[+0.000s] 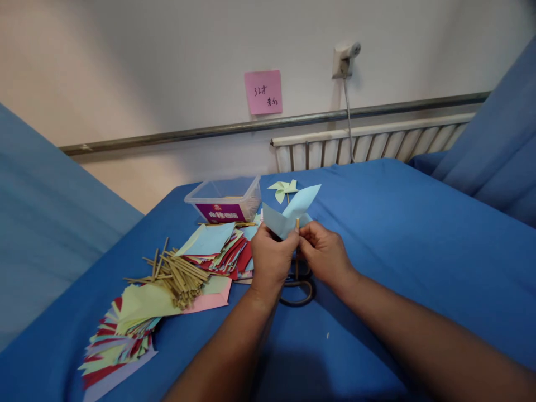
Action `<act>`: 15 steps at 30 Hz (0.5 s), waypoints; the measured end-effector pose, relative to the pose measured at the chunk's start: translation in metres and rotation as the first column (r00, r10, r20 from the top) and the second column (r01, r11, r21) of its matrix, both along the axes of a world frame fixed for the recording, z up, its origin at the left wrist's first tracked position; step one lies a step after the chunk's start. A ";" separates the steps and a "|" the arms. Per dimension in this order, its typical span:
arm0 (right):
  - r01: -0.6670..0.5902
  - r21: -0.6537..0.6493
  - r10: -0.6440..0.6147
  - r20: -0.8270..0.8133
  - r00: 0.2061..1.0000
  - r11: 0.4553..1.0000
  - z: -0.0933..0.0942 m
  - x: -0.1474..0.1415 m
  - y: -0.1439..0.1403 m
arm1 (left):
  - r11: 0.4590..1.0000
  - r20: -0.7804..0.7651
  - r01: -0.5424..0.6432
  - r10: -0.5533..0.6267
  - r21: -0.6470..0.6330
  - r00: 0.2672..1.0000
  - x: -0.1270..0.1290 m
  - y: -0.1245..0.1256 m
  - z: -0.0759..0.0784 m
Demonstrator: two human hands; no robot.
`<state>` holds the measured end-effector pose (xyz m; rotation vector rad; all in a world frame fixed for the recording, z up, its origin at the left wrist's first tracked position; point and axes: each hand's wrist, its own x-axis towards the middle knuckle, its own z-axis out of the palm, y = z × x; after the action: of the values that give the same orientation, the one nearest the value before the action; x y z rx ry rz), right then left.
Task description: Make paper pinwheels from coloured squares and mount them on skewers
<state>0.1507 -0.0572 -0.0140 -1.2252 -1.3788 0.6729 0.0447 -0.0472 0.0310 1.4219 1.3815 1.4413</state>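
Note:
My left hand (pixel 271 258) and my right hand (pixel 324 254) meet above the blue cloth, both pinching a light blue folded paper piece (pixel 288 213) set on a thin wooden stick (pixel 297 251). The stick runs down between my hands. Below them lies a pair of scissors (pixel 299 290), mostly hidden by my hands. A finished pale green pinwheel (pixel 283 190) lies just behind the blue paper.
A clear plastic box (pixel 226 200) with a purple label stands behind. Left of my hands lie stacks of coloured paper squares (pixel 218 251), a bundle of wooden sticks (pixel 178 273) and another paper pile (pixel 121 335). A radiator (pixel 368 146) lines the wall.

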 end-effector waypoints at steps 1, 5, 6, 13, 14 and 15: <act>-0.001 -0.001 0.001 -0.007 1.000 1.000 0.001 0.000 0.000 | 1.000 -0.001 -0.003 0.003 0.001 1.000 0.000 0.000 0.001; 0.002 0.003 -0.001 -0.029 1.000 1.000 0.004 -0.001 -0.001 | 1.000 -0.018 -0.014 0.014 0.000 1.000 0.002 -0.002 0.004; 0.004 0.003 -0.004 -0.034 0.999 1.000 0.004 -0.001 -0.002 | 1.000 -0.023 -0.015 0.015 0.001 1.000 0.002 -0.002 0.004; 0.027 0.003 -0.027 -0.049 0.998 1.000 0.006 -0.002 -0.002 | 0.999 -0.063 -0.034 0.035 0.009 0.997 0.003 -0.003 0.004; 0.029 0.001 -0.029 -0.050 0.998 1.000 0.006 -0.003 -0.002 | 0.999 -0.064 -0.034 0.034 0.009 0.997 0.003 -0.003 0.004; 0.028 -0.002 -0.028 -0.050 0.998 1.000 0.006 -0.003 -0.002 | 0.999 -0.063 -0.035 0.035 0.008 0.997 0.003 -0.003 0.003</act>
<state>0.1479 -0.0589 -0.0082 -1.2185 -1.3179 0.6811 0.0475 -0.0506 0.0344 1.4654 1.4487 1.4353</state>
